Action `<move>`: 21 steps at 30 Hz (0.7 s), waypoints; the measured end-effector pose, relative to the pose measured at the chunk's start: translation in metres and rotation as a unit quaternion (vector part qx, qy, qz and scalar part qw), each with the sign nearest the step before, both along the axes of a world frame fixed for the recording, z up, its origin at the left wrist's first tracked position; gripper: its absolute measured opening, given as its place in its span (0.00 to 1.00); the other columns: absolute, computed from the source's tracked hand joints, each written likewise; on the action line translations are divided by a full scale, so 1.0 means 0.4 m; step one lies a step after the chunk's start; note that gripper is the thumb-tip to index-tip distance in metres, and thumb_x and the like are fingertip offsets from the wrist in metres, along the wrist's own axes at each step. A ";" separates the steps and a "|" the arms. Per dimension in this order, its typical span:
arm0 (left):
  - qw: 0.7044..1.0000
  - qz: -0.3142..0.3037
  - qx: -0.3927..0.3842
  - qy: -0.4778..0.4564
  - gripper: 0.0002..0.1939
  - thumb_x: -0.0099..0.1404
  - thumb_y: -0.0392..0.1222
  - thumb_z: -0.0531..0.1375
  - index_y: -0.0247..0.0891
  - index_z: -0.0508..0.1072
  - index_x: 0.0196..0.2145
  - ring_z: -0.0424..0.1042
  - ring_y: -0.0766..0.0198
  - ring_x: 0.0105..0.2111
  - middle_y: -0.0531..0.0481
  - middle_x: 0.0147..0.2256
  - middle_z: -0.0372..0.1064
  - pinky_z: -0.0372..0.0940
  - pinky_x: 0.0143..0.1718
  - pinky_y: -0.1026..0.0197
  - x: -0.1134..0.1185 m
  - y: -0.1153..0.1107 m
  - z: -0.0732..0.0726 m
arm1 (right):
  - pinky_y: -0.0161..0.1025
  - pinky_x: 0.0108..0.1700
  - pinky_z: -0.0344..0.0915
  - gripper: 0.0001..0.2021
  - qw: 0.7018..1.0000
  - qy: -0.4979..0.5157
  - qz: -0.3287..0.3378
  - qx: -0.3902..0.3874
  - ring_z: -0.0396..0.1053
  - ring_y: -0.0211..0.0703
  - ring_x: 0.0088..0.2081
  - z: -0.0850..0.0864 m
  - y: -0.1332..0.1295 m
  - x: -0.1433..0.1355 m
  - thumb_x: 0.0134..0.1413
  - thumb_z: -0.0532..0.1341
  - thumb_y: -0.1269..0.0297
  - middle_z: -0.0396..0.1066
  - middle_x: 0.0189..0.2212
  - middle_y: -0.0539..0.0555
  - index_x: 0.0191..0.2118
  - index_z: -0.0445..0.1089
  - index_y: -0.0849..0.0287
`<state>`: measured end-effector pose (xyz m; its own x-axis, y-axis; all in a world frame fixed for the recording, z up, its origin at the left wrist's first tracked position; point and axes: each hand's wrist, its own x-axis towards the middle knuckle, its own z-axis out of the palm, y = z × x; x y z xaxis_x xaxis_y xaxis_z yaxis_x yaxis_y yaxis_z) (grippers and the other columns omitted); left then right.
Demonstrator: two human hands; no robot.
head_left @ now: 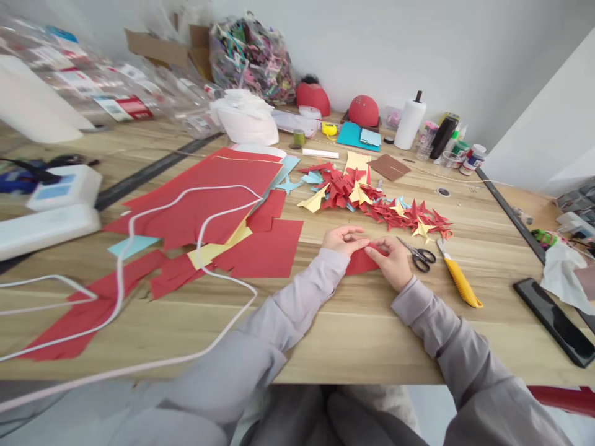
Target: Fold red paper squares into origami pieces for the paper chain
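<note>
A piece of red paper [361, 262] lies at the table's near middle, its far edge pinched in my fingers. My left hand [343, 240] grips that edge from the left. From the right, my right hand [391, 262] pinches it with thumb and fingers, and the fingertips of both hands nearly meet. Small black-handled scissors [422, 257] rest just right of my right hand, with a yellow utility knife [461, 282] beyond them. Behind my hands is a heap of folded paper stars [346, 189], mostly red with some yellow and light blue.
Red sheets [204, 192] and offcuts spread across the left, crossed by a white cable [232, 288]. A black phone [555, 321] lies at the right edge. Along the back stand a white bottle [411, 125], a red dome [363, 111] and a stuffed plastic bag [251, 59].
</note>
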<state>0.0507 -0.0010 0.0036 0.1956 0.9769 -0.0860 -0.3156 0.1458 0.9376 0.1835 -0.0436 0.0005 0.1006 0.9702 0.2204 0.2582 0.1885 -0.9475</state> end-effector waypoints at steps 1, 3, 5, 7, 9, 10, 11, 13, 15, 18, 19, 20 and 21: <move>1.000 -0.002 0.008 0.002 0.23 0.32 0.40 0.72 0.32 0.74 0.29 0.69 0.68 0.23 0.53 0.20 0.71 0.64 0.31 0.63 0.001 0.001 -0.001 | 0.36 0.30 0.62 0.13 1.000 -0.015 0.010 -0.004 0.64 0.39 0.26 0.002 0.002 0.000 0.43 0.63 0.54 0.69 0.24 0.51 0.27 0.67 0.60; 1.000 0.007 0.023 0.009 0.21 0.33 0.39 0.71 0.32 0.74 0.28 0.69 0.68 0.22 0.54 0.19 0.71 0.64 0.31 0.63 0.003 0.007 -0.004 | 0.35 0.27 0.58 0.14 0.998 -0.057 0.030 -0.015 0.60 0.36 0.23 0.003 0.008 0.003 0.45 0.61 0.53 0.64 0.20 0.48 0.23 0.66 0.59; 0.999 0.019 0.030 0.014 0.20 0.33 0.39 0.71 0.32 0.74 0.28 0.68 0.68 0.22 0.54 0.18 0.70 0.64 0.31 0.63 0.006 0.014 -0.007 | 0.34 0.24 0.53 0.16 0.994 -0.098 0.046 -0.023 0.54 0.34 0.21 0.003 0.015 0.006 0.48 0.58 0.52 0.58 0.17 0.46 0.20 0.62 0.59; 1.000 0.015 0.025 0.010 0.20 0.33 0.39 0.71 0.33 0.74 0.27 0.68 0.68 0.21 0.55 0.18 0.69 0.64 0.30 0.63 0.006 0.021 -0.007 | 0.34 0.24 0.49 0.18 0.991 -0.119 0.055 -0.023 0.51 0.33 0.21 0.002 0.021 0.009 0.49 0.57 0.52 0.54 0.16 0.45 0.18 0.59 0.58; 1.000 -0.003 0.011 0.000 0.20 0.32 0.39 0.71 0.33 0.75 0.27 0.68 0.68 0.21 0.55 0.18 0.69 0.64 0.30 0.63 0.005 0.026 -0.006 | 0.34 0.24 0.49 0.18 0.991 -0.112 0.070 -0.021 0.50 0.33 0.21 0.002 0.023 0.010 0.49 0.57 0.51 0.53 0.16 0.45 0.19 0.58 0.58; 1.000 -0.013 0.003 -0.006 0.21 0.32 0.39 0.71 0.33 0.75 0.27 0.68 0.68 0.22 0.55 0.18 0.68 0.63 0.30 0.63 0.003 0.029 -0.005 | 0.33 0.24 0.50 0.18 0.992 -0.101 0.079 -0.022 0.51 0.33 0.21 0.002 0.024 0.010 0.49 0.57 0.51 0.54 0.17 0.45 0.19 0.59 0.58; 1.000 -0.023 -0.006 -0.009 0.21 0.31 0.38 0.72 0.33 0.75 0.27 0.68 0.68 0.22 0.56 0.18 0.68 0.63 0.29 0.64 0.001 0.032 -0.005 | 0.33 0.25 0.51 0.17 0.992 -0.088 0.086 -0.022 0.52 0.33 0.22 0.002 0.024 0.009 0.49 0.57 0.51 0.55 0.17 0.45 0.20 0.59 0.58; 0.999 -0.034 -0.020 -0.009 0.21 0.30 0.38 0.72 0.33 0.75 0.27 0.66 0.70 0.20 0.57 0.17 0.67 0.62 0.28 0.64 -0.002 0.038 -0.008 | 0.33 0.26 0.53 0.17 0.993 -0.064 0.099 -0.022 0.53 0.33 0.22 0.003 0.024 0.008 0.49 0.58 0.51 0.57 0.18 0.46 0.21 0.60 0.59; 0.999 -0.031 -0.024 -0.009 0.21 0.30 0.38 0.72 0.33 0.76 0.27 0.64 0.71 0.18 0.58 0.15 0.64 0.61 0.25 0.65 -0.003 0.045 -0.015 | 0.33 0.26 0.53 0.17 0.993 -0.046 0.105 -0.025 0.53 0.33 0.22 0.002 0.025 0.007 0.48 0.58 0.51 0.57 0.19 0.46 0.21 0.60 0.59; 1.000 -0.018 -0.018 -0.017 0.22 0.30 0.38 0.72 0.33 0.76 0.29 0.63 0.71 0.18 0.59 0.14 0.62 0.60 0.24 0.65 0.000 0.050 -0.029 | 0.33 0.26 0.52 0.17 0.993 -0.035 0.108 -0.033 0.52 0.33 0.22 -0.001 0.028 0.008 0.48 0.59 0.51 0.56 0.19 0.46 0.20 0.59 0.59; 1.000 -0.016 -0.014 -0.019 0.23 0.31 0.39 0.71 0.33 0.76 0.30 0.64 0.71 0.18 0.59 0.14 0.63 0.61 0.25 0.65 0.001 0.049 -0.032 | 0.33 0.26 0.52 0.18 0.993 -0.036 0.106 -0.035 0.52 0.33 0.22 -0.002 0.028 0.009 0.47 0.60 0.51 0.56 0.18 0.45 0.20 0.59 0.59; 1.000 -0.013 -0.008 -0.019 0.23 0.32 0.39 0.71 0.33 0.76 0.30 0.65 0.70 0.19 0.58 0.15 0.65 0.62 0.26 0.65 0.002 0.048 -0.032 | 0.32 0.26 0.52 0.18 0.993 -0.039 0.103 -0.038 0.52 0.33 0.22 -0.003 0.028 0.009 0.47 0.60 0.51 0.56 0.18 0.45 0.20 0.60 0.59; 1.000 -0.011 0.000 -0.015 0.23 0.33 0.40 0.71 0.33 0.75 0.31 0.66 0.70 0.20 0.57 0.17 0.67 0.63 0.27 0.64 0.003 0.045 -0.031 | 0.32 0.26 0.52 0.18 0.993 -0.039 0.101 -0.041 0.52 0.33 0.22 -0.003 0.028 0.009 0.47 0.60 0.51 0.56 0.18 0.45 0.20 0.60 0.59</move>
